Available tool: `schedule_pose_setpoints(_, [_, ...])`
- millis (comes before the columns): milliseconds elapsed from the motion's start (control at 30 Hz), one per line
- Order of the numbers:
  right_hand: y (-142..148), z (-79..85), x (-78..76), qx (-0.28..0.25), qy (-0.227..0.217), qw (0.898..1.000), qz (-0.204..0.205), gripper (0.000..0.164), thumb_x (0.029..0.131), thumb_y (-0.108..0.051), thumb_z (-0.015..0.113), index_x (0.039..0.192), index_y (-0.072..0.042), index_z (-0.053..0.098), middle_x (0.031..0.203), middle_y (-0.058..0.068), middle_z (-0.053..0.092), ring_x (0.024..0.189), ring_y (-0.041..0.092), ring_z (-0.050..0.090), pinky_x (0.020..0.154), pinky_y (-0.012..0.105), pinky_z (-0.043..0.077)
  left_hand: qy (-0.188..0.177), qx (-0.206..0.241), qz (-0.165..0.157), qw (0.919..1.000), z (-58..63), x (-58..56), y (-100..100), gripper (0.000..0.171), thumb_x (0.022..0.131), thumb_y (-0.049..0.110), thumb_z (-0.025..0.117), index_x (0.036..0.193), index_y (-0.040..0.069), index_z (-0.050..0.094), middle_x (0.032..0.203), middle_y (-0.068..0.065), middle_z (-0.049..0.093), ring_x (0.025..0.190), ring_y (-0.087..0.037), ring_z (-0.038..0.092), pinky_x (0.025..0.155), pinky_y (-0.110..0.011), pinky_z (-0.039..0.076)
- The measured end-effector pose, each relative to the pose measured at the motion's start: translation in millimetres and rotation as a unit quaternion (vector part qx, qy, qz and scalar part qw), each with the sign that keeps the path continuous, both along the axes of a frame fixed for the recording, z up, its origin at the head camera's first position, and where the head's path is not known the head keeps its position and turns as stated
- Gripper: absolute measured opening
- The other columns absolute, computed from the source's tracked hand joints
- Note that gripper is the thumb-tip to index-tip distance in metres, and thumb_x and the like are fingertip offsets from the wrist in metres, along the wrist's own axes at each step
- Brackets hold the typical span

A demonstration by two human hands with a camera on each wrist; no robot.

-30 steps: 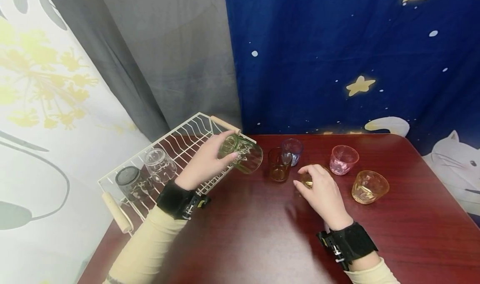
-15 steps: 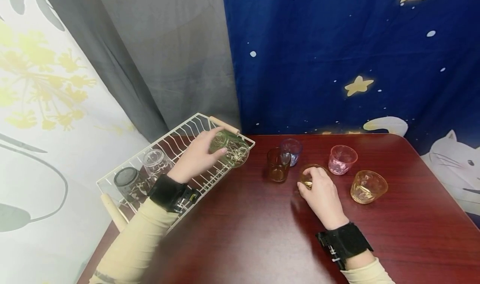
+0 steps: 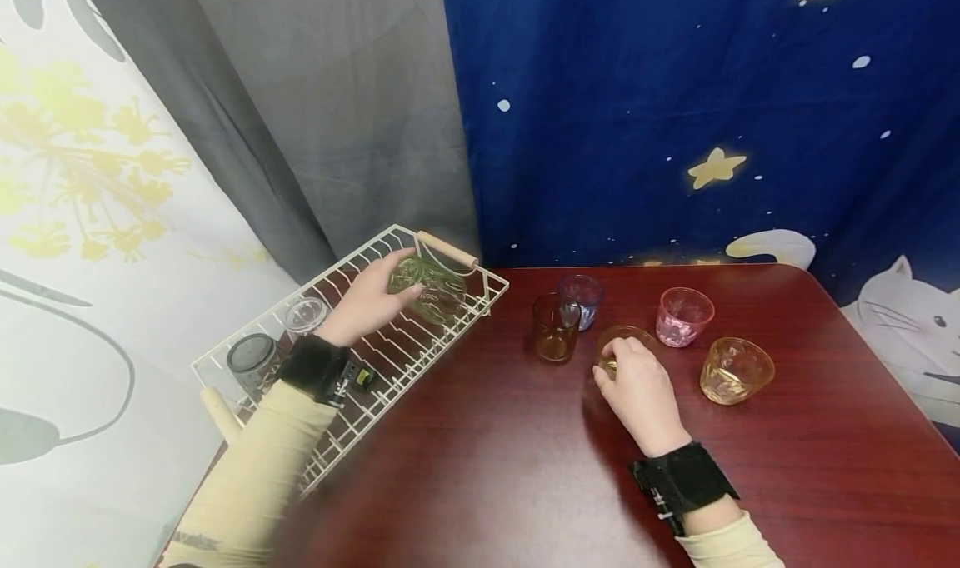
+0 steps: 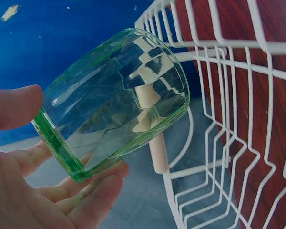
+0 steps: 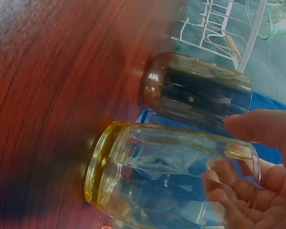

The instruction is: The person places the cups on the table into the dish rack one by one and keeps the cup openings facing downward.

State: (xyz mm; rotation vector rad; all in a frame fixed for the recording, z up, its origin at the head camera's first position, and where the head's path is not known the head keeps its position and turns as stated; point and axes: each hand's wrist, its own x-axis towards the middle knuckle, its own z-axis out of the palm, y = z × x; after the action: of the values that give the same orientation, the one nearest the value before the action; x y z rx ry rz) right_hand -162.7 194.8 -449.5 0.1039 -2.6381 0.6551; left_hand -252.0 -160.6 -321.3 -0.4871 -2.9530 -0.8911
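Observation:
My left hand (image 3: 367, 297) holds a green glass (image 3: 435, 289) by its thick base, over the far right end of a white wire dish rack (image 3: 395, 226). The glass lies tilted on its side, its mouth pointing away from the palm in the left wrist view. On the table my right hand (image 3: 637, 393) grips the rim of an upright yellow glass (image 5: 157, 176), thumb on one side and fingers on the other. Beside that glass stands a brown glass (image 3: 557, 335), with a blue glass (image 3: 583, 293) just behind it.
A pink glass (image 3: 684, 318) and another yellow glass (image 3: 735, 372) stand upright to the right of my right hand. Inside the rack's near left end, a grey glass (image 3: 253, 356) and a clear glass (image 3: 306, 314) sit upside down. Wooden handles (image 3: 447, 250) top both rack ends.
The green glass has travelled left in my left hand, from beside the rack to over it. My right hand has closed in on the yellow glass's rim; that glass stays in place.

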Motion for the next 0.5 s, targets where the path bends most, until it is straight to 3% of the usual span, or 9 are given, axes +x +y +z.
schedule_pose_setpoints(167, [-2.0, -2.1, 0.3, 0.014, 0.009, 1.0, 0.0, 0.019, 0.079, -0.011, 0.075, 0.091, -0.001, 0.062, 0.086, 0.015, 0.063, 0.082, 0.036, 0.062, 0.071, 0.051, 0.051, -0.003, -0.013, 0.013, 0.9998, -3.3, -5.7, -8.6, 0.065, 0.095, 0.029, 0.059, 0.153, 0.015, 0.032, 0.153, -0.019, 0.04, 0.142, -0.04, 0.036, 0.117, -0.057, 0.028])
schedule_pose_setpoints(500, [-6.4, -11.0, 0.2, 0.032, 0.093, 0.995, -0.003, 0.013, 0.077, 0.0, 0.07, 0.086, -0.002, 0.06, 0.08, 0.014, 0.064, 0.08, 0.038, 0.062, 0.068, 0.05, 0.05, -0.005, -0.045, 0.032, 0.9985, -5.3, -18.6, -23.3, 0.068, 0.095, 0.029, 0.059, 0.153, 0.011, 0.03, 0.15, -0.025, 0.04, 0.14, -0.044, 0.036, 0.117, -0.058, 0.028])
